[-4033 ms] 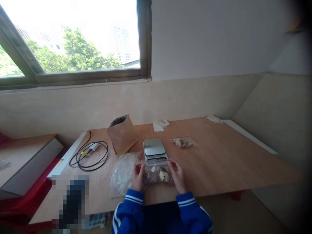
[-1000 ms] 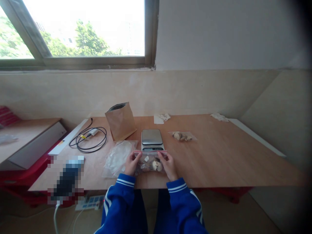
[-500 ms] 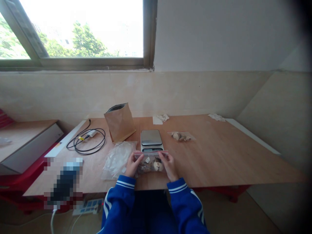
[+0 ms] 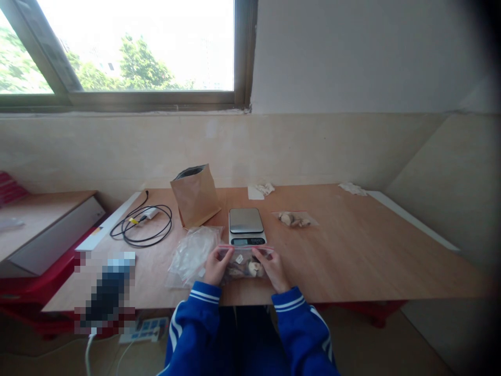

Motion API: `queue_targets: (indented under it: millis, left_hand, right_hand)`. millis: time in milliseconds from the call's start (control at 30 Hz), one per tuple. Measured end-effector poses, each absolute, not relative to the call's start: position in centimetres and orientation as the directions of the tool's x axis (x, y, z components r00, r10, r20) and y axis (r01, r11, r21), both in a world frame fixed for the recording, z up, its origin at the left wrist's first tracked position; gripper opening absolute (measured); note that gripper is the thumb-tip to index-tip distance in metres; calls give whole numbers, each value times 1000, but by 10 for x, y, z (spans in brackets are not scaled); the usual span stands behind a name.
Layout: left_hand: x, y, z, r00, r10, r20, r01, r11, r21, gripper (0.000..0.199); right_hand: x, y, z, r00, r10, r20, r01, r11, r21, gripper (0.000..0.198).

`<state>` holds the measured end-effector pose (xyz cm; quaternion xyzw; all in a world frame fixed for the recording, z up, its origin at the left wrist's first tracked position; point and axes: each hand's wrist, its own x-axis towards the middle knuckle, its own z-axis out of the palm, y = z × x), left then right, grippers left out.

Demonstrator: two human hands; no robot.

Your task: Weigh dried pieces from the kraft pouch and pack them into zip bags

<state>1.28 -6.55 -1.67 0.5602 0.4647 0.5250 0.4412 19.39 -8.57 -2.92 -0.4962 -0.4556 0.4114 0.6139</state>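
A clear zip bag [image 4: 246, 270] with a red-pink seal strip is stretched between my hands near the table's front edge. Inside it are pale dried slices, probably mushrooms, and a small white packet. My left hand [image 4: 217, 265] pinches the seal at its left part. The thumb and fingers of my right hand [image 4: 273, 267] are closed on the seal further right. Just behind the bag stands a kitchen scale [image 4: 246, 221] with a bare steel plate and a dark display. Left of my left hand lies a pile of clear plastic bags [image 4: 191, 254].
An open brown paper pouch [image 4: 196, 198] stands behind the plastic bags. A second filled zip bag [image 4: 294, 219] lies right of the scale. Further left are a coiled black cable [image 4: 141, 225] and a pixelated phone-like object [image 4: 107, 292]. Crumpled white scraps [image 4: 265, 189] lie at the back of the wooden table [image 4: 360, 250].
My right thumb has slid a little left along the seal, closer to my left hand. The whole view has shifted slightly; the other things stay in place.
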Motion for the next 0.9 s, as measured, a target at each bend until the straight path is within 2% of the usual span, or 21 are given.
queue_targets:
  millis: [233,367,433,567,700,900]
  left_hand:
    - [14,-66,-18,2,982,187,62,-187,980,31]
    - [14,-67,-13,64,984,168,-5,-168,986,30]
    - [14,-68,-10,99,985,143,-35,-141,989,32]
    - [16,-69,-9,85,992,96,-74,-90,993,34]
    - [16,-69,-10,101,994,34,-97,-24,995,33]
    - [15,-70,-6,101,994,33,-51,-28,998,32]
  right_hand:
    - [194,-85,-27,274,942,194,-21,208,-978,26]
    - [193,-87,-23,287,947,142,-83,172,-982,30]
    - [192,-90,-21,254,963,89,-158,132,-979,33]
    - [189,-94,-16,76,995,60,-273,79,-959,42]
    - [187,-94,-16,51,993,108,-228,117,-967,34]
    - [185,-92,-20,111,972,209,-84,219,-972,25]
